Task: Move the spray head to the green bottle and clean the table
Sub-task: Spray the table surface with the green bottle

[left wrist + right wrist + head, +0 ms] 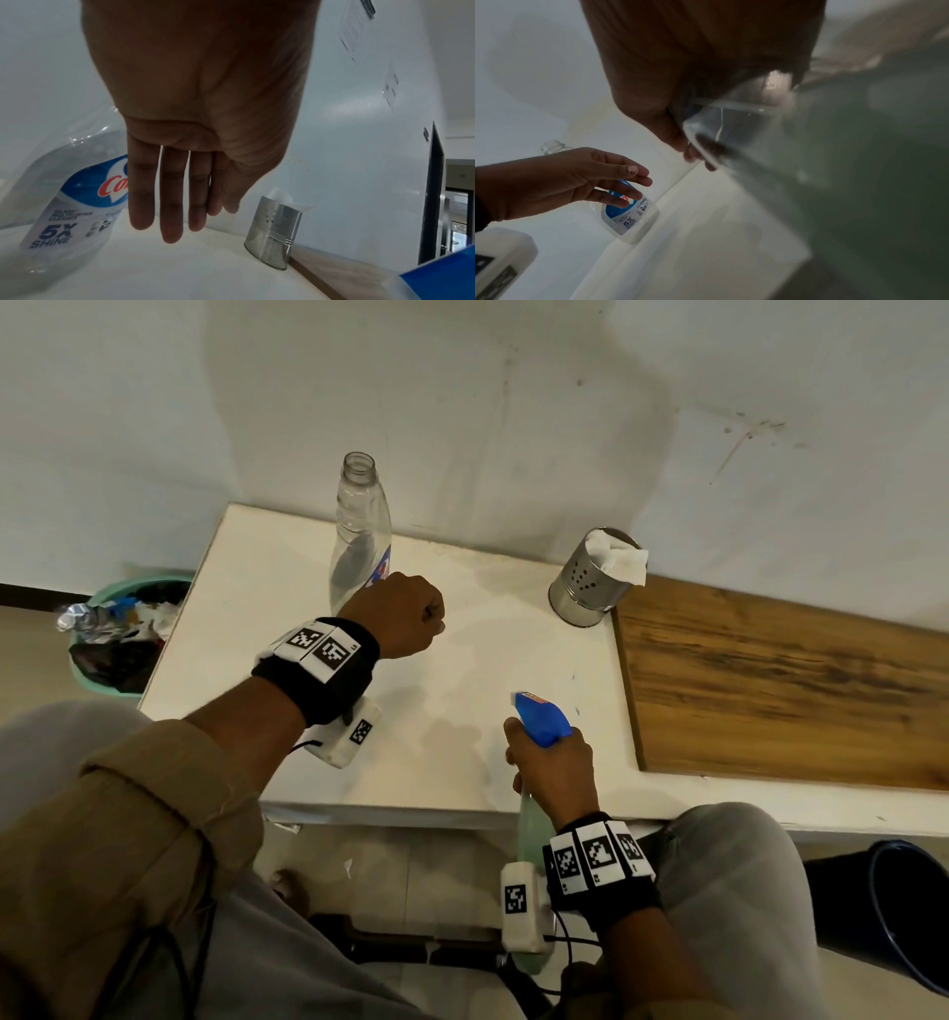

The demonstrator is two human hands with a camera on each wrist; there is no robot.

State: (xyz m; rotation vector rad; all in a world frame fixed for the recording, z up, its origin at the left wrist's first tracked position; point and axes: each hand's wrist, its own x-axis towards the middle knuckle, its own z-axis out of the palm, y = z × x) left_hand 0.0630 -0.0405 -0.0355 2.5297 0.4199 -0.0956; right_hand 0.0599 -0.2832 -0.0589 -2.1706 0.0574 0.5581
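My right hand point(552, 762) grips the neck of the pale green bottle point(534, 829), which is held off the table's front edge. The blue spray head point(542, 719) sits on top of it, nozzle pointing over the white table point(462, 660). In the right wrist view the green bottle point(859, 162) fills the right side. A clear bottle point(359, 526) with a blue label and an open neck stands at the back left. My left hand point(411, 618) hovers just in front of it, holding nothing. Its fingers point(174, 219) hang straight and relaxed above the tabletop.
A perforated steel holder point(585, 585) with a white tissue stands at the back, beside a wooden board point(785, 690) on the right. A green waste bin point(118, 634) with rubbish sits left of the table. A dark bucket point(893, 916) is on the floor at lower right.
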